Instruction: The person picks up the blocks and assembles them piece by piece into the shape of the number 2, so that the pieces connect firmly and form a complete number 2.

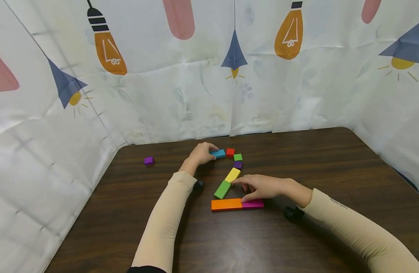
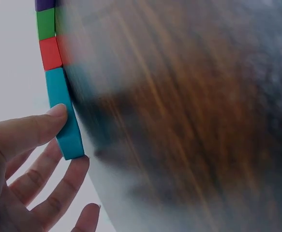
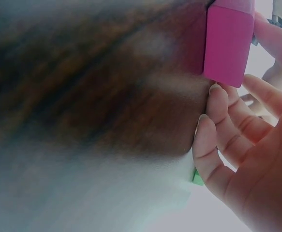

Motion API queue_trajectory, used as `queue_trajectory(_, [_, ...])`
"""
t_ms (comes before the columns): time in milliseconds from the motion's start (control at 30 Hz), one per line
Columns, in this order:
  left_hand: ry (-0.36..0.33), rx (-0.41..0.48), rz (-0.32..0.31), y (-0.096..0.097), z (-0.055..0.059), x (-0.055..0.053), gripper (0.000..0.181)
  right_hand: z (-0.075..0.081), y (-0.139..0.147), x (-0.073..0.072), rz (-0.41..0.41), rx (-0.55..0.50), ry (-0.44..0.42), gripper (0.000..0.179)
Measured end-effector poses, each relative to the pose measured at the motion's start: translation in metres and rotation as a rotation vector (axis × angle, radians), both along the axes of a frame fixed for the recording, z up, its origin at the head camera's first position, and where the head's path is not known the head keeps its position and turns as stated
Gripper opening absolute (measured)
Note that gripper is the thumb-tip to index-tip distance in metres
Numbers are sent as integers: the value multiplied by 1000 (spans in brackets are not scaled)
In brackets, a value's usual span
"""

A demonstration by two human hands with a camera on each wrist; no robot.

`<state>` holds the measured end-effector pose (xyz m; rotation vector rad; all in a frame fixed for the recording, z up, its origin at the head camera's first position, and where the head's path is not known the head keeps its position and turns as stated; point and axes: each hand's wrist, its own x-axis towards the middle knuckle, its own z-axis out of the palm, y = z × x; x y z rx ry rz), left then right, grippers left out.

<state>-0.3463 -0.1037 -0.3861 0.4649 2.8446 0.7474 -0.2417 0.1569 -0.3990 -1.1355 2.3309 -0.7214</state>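
Observation:
My left hand point(image 1: 200, 153) pinches the outer end of a blue block point(image 2: 63, 130) between thumb and fingers. Beside that block, a red cube point(image 1: 230, 152), a small green cube point(image 1: 238, 157) and a dark purple cube point(image 1: 238, 165) curve round to a yellow block point(image 1: 233, 174) and a longer green block point(image 1: 222, 189). Below them an orange block point(image 1: 226, 205) lies end to end with a magenta block point(image 1: 253, 204). My right hand point(image 1: 264, 186) spans these rows with loosely bent fingers. Its index fingertip is at the yellow and green blocks' joint, its thumb at the orange and magenta joint.
A lone purple cube point(image 1: 149, 161) sits toward the back left of the dark wooden table point(image 1: 134, 212). Behind and along the left side hangs a white patterned cloth point(image 1: 144, 102). The table's back edge runs a short way beyond the blue block.

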Motion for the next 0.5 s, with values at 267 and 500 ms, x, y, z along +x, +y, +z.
queue_trajectory(267, [-3, 8, -1, 0, -1, -1, 39, 5, -4, 4, -51, 40, -20, 63])
queue_trajectory(500, [1, 3, 5, 2, -2, 0, 39, 6, -3, 4, -41, 33, -12, 64])
